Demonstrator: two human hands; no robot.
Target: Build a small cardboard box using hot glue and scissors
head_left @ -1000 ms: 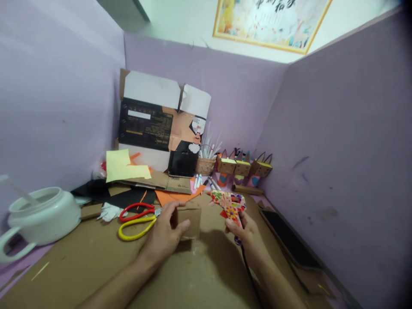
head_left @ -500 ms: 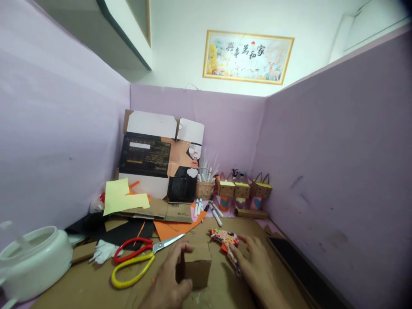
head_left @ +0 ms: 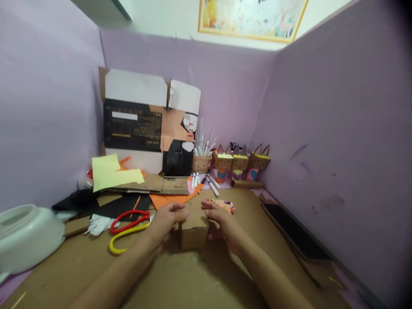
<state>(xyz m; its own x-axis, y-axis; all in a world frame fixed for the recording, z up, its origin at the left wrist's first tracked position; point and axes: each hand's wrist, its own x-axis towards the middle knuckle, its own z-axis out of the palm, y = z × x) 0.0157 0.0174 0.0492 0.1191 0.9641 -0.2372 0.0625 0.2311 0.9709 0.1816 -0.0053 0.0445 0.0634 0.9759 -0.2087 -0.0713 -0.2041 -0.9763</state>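
Observation:
A small brown cardboard box [head_left: 194,238] stands on the cardboard-covered table in front of me. My left hand [head_left: 165,223] is curled against its left side, fingers over the top left edge. On the opposite side, my right hand [head_left: 225,221] bends its fingers round the right edge, thumb lower down. Partly hidden behind the right hand lies a glue gun with a colourful flowered pattern [head_left: 227,205]. Scissors with one red and one yellow handle [head_left: 131,227] lie left of my left hand, which covers their blades.
A white pot [head_left: 35,240] stands at the left edge. Behind are a flattened printed carton [head_left: 133,124], yellow paper [head_left: 106,174], a basket of pens [head_left: 202,163], loose markers [head_left: 212,185] and cardboard figures with ears [head_left: 240,162]. A dark flat tray-like object [head_left: 294,231] lies along the right wall.
My right hand has left the glue gun and come over to the box's right side. My left hand stays at the box's left. The view has tilted down.

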